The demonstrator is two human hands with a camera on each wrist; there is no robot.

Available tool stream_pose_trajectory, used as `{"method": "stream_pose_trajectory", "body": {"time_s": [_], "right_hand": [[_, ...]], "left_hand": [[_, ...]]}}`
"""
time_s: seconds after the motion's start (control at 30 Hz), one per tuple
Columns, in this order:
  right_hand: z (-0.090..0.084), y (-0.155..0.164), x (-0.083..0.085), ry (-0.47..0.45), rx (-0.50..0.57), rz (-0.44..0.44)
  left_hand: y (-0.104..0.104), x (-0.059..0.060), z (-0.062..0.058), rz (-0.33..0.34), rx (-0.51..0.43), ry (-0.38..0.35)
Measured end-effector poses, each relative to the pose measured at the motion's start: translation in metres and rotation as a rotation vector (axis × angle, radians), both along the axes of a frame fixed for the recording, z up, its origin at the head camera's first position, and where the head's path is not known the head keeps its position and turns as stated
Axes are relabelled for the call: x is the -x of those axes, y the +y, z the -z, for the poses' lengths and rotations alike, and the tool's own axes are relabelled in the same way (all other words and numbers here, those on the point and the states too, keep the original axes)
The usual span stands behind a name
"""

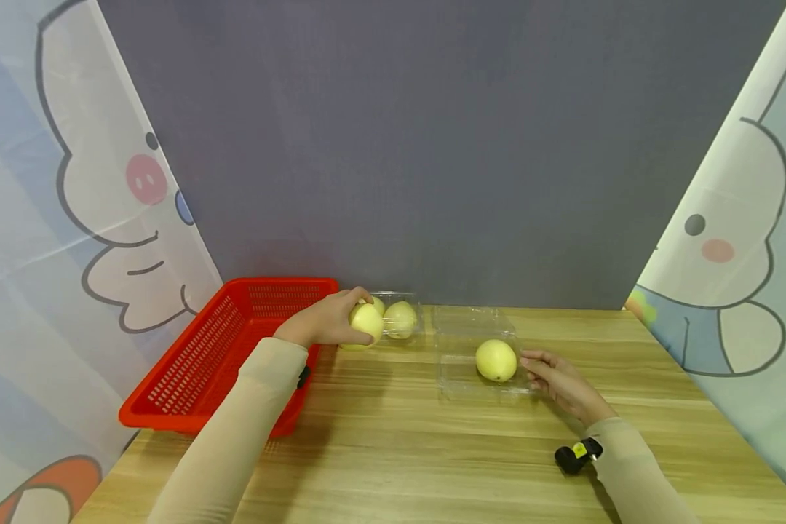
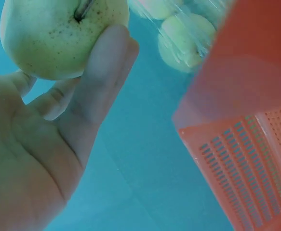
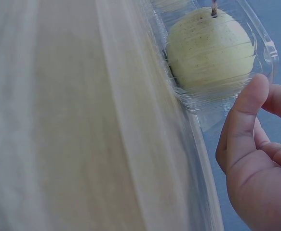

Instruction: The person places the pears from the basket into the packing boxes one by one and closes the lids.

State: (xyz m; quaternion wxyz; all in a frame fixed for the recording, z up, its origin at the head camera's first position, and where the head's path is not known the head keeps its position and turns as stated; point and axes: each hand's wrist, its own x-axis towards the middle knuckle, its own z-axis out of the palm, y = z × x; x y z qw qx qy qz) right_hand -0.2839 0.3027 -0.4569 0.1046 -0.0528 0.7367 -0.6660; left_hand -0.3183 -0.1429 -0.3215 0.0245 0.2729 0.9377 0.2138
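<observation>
In the head view my left hand (image 1: 330,316) grips a pale yellow pear (image 1: 365,324) beside the red basket's far right corner. The left wrist view shows the thumb and fingers around this pear (image 2: 63,38), its brown stem and specks facing the camera. To the right, a clear plastic box (image 1: 452,367) lies on the table with its lid folded back. One pear (image 1: 496,360) sits in it. My right hand (image 1: 563,382) pinches the box's right edge between thumb and fingers, close beside this pear (image 3: 210,50).
A red slotted basket (image 1: 170,421) stands at the left. Behind the left hand, against the grey wall panel (image 1: 432,145), another clear box (image 1: 419,331) holds more pears (image 1: 400,320). A black device (image 1: 570,460) is strapped at the right wrist. The tabletop (image 1: 419,451) is wood-grained.
</observation>
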Motion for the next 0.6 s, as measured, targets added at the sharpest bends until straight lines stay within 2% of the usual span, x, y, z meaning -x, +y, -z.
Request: {"method": "stream_pose_trajectory", "body": {"time_s": [0.2,0.47,0.6], "right_hand": [[0.0,0.0,0.001,0.004,-0.007,0.002],[-0.001,0.0,0.0,0.004,-0.008,0.006],[-0.001,0.0,0.0,0.001,-0.01,0.004]], "left_hand": [[0.009,-0.001,-0.003,0.009,-0.001,0.003],[0.023,0.001,-0.001,0.015,0.023,0.004],[0.031,0.002,0.001,0.051,0.02,0.005]]}}
